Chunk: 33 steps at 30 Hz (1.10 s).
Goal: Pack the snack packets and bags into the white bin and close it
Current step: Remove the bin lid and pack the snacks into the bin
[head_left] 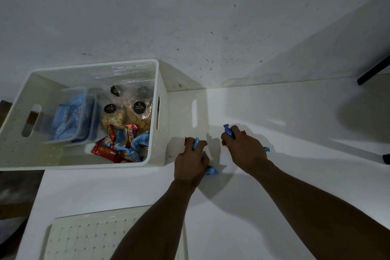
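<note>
The white bin stands open at the left of the white table. Inside lie clear bags of crackers, a clear box with blue packets and loose red and blue snack packets. Just right of the bin, my left hand is shut on blue and red snack packets, resting on the table. Further right, my right hand is shut on more blue and red packets. One blue packet end pokes out beyond that hand.
The bin's white perforated lid lies flat at the near edge, under my left forearm. A white wall rises behind the table. A dark bar crosses the far right, and the table's left edge drops to a dark floor.
</note>
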Available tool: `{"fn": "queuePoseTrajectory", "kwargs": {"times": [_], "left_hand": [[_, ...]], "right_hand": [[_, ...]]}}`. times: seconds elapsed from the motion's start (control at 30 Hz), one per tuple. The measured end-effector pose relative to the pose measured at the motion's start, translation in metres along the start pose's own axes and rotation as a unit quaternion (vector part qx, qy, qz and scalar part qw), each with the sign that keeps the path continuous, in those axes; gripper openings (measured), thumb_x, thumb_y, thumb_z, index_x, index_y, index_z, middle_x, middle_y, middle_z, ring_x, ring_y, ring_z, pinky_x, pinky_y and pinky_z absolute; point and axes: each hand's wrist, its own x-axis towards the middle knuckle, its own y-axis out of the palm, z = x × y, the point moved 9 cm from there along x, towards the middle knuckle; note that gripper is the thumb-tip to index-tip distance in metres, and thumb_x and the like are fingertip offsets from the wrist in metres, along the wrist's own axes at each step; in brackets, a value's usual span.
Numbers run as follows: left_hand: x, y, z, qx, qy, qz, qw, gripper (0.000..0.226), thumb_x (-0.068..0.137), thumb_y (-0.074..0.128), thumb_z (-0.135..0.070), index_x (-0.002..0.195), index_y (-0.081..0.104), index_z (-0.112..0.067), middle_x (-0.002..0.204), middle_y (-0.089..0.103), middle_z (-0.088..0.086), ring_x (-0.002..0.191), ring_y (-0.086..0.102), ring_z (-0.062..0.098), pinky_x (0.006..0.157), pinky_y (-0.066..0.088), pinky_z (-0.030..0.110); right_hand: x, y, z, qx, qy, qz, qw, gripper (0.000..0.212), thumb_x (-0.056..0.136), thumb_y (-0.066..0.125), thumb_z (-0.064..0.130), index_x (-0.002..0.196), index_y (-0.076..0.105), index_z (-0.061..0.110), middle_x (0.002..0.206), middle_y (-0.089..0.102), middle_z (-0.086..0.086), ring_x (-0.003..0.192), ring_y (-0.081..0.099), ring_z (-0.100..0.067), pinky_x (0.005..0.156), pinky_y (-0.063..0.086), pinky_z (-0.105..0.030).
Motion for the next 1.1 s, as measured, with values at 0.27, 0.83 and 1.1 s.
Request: {"fn": "queuePoseTrajectory", "kwargs": {"times": [0.27, 0.83, 1.1], "left_hand": [[0.005, -0.038, -0.053, -0.060, 0.078, -0.040, 0.994, 0.037, 0.090, 0.059, -0.027, 0.127, 0.060, -0.024, 0.113, 0.061, 0.004, 0.088, 0.067, 0.024, 0.077, 0.055, 0.032], [-0.013, -0.306, 0.146, -0.122, -0.145, -0.243, 0.951, 0.023, 0.087, 0.065, -0.024, 0.108, 0.065, -0.017, 0.105, 0.066, 0.010, 0.097, 0.064, 0.026, 0.076, 0.044, 0.029], [-0.001, -0.245, 0.186, -0.186, -0.123, 0.000, 0.975, 0.035, 0.096, 0.055, -0.022, 0.130, 0.054, -0.020, 0.117, 0.066, 0.012, 0.097, 0.066, 0.028, 0.081, 0.055, 0.037]], "right_hand": [[-0.016, -0.066, -0.033, 0.218, 0.075, -0.138, 0.963, 0.014, 0.093, 0.053, 0.029, 0.106, 0.058, 0.023, 0.095, 0.061, -0.004, 0.079, 0.062, -0.026, 0.066, 0.051, -0.035], [0.052, -0.212, 0.235, 0.471, -0.044, -0.110, 0.874, 0.012, 0.092, 0.060, 0.018, 0.103, 0.065, 0.019, 0.103, 0.066, 0.002, 0.087, 0.063, -0.015, 0.061, 0.044, -0.011], [0.070, -0.137, 0.279, 0.403, 0.034, 0.015, 0.914, 0.033, 0.089, 0.053, 0.004, 0.116, 0.065, 0.020, 0.120, 0.062, -0.004, 0.097, 0.059, -0.017, 0.074, 0.046, -0.024]]}}
